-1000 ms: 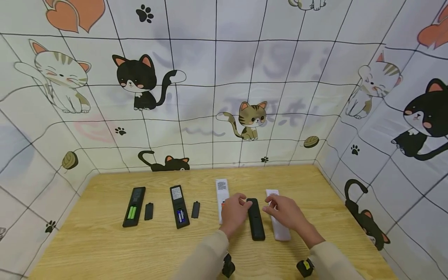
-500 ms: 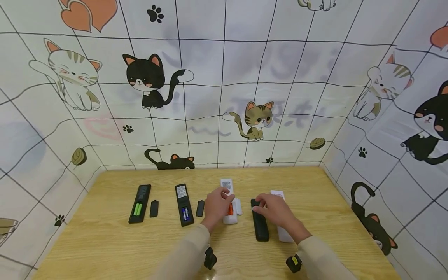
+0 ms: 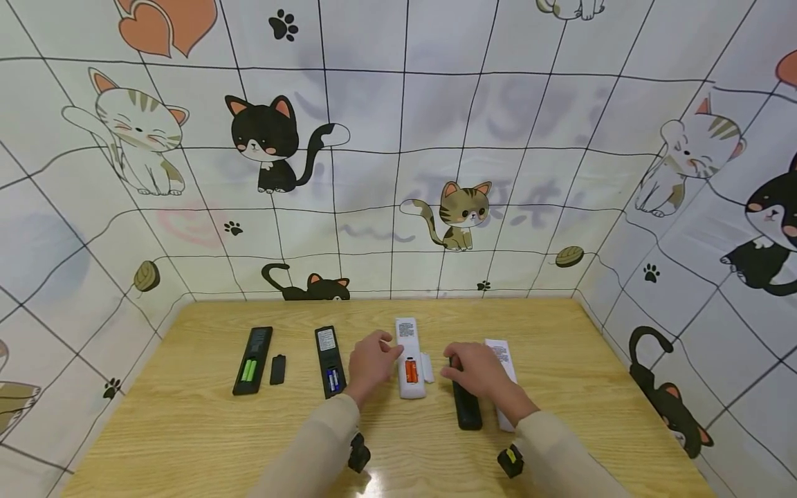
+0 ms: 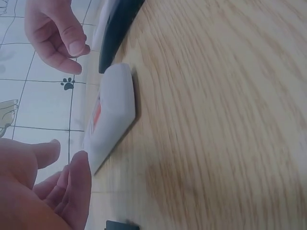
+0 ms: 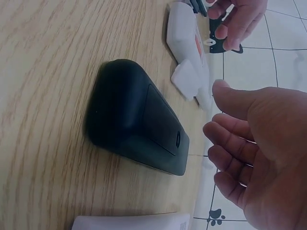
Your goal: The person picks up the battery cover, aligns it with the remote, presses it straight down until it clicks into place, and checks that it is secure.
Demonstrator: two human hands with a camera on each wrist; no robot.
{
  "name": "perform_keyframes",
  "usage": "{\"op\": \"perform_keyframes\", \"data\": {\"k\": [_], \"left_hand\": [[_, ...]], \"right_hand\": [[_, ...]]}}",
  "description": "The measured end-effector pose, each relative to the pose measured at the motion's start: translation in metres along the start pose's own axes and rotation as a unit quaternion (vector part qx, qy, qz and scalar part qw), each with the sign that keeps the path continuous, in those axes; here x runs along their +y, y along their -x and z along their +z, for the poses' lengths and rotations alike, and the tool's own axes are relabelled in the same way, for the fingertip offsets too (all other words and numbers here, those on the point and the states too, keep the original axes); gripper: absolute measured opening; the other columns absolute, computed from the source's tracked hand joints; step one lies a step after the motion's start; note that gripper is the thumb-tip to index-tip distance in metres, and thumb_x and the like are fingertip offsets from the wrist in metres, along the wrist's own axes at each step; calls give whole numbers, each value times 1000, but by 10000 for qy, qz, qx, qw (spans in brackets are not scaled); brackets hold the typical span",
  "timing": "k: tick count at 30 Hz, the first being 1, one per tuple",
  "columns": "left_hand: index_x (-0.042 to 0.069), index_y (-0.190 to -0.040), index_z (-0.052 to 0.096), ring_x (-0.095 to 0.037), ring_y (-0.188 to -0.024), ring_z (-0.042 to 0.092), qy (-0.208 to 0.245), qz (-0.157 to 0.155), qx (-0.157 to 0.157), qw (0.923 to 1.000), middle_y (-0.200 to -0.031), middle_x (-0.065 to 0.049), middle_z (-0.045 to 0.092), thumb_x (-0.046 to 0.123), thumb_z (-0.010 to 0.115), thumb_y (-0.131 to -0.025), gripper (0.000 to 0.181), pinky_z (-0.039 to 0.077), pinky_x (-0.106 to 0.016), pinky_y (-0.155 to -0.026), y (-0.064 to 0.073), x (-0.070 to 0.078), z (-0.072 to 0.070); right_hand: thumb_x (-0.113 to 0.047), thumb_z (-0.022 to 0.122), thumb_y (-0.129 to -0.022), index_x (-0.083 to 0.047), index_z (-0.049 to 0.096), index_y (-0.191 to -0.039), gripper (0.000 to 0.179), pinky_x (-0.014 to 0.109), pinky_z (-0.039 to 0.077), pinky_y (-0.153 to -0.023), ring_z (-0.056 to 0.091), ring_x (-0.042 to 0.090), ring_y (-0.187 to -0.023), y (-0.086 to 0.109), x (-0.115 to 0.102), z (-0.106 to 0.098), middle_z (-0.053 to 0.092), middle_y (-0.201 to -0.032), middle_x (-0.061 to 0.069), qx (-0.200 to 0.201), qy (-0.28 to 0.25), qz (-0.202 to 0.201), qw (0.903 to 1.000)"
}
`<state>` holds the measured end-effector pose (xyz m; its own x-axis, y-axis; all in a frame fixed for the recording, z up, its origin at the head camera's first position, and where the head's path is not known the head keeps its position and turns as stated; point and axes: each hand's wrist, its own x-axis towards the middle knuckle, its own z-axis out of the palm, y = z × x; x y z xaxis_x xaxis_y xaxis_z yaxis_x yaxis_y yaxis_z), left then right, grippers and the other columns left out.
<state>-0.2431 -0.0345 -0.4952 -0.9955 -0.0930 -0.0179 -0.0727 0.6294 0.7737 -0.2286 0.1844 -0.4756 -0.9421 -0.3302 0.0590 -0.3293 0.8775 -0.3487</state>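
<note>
Near the middle of the table lies a white remote control (image 3: 407,337), its compartment uncovered with orange batteries (image 3: 411,371) inside; its white battery cover (image 3: 427,368) is beside it. My left hand (image 3: 370,365) hovers just left of this remote, fingers relaxed and holding nothing. Over the upper end of a black remote control (image 3: 467,408) is my right hand (image 3: 481,373), also empty with loosely bent fingers. In the right wrist view the battery cover (image 5: 160,120) of that black remote is in place, and the hand (image 5: 268,143) is apart from it.
Right of the black remote lies another white remote (image 3: 500,350), partly behind my right hand. At the left are two black remotes, one with green batteries (image 3: 249,370), one with blue batteries (image 3: 333,379). A loose black cover (image 3: 278,370) lies between them. Cat-patterned cloth (image 3: 349,173) surrounds the table.
My left hand has moved left, off the white remote, uncovering its orange batteries and cover. My right hand has shifted left over the black remote. The head view has turned slightly left.
</note>
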Motion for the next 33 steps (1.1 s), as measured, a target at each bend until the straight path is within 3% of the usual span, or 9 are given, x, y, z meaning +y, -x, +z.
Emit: {"op": "perform_keyframes", "data": {"k": [7, 11, 17, 33], "left_hand": [[8, -121, 61, -12, -49, 58, -36, -201, -170, 9996, -97, -7, 70, 34, 68, -91, 40, 46, -26, -59, -4, -3, -2], [8, -122, 60, -15, -59, 60, 25, -308, -278, 9991, -100, -7, 69, 35, 67, -91, 42, 47, -29, -61, -6, -4, 0], [7, -120, 61, -19, -83, 62, -12, -261, -223, 9994, -101, -7, 70, 36, 68, -90, 42, 51, -36, -74, -12, -5, 7], [8, -123, 60, -23, -89, 63, -80, -590, -60, 9982, -112, -9, 67, 38, 71, -87, 48, 52, -40, -77, -21, 3, 25]], "right_hand": [[-31, 75, -85, -11, 69, -110, 33, 43, 49, -82, 61, 20, -87, -9, 2, 10, 68, -92, 2, 11, 473, -168, 9987], [-33, 74, -86, -12, 68, -113, 35, 47, 48, -85, 61, 23, -90, -15, 2, 13, 67, -92, 2, -37, 641, -212, 9977], [-35, 75, -85, -13, 66, -118, 41, 50, 46, -86, 60, 24, -90, -22, 1, 14, 67, -93, 2, -97, 692, -315, 9971], [-35, 75, -84, -13, 66, -123, 46, 52, 44, -91, 61, 25, -95, -35, -1, 17, 67, -101, 5, -635, 607, -356, 9955]]}}
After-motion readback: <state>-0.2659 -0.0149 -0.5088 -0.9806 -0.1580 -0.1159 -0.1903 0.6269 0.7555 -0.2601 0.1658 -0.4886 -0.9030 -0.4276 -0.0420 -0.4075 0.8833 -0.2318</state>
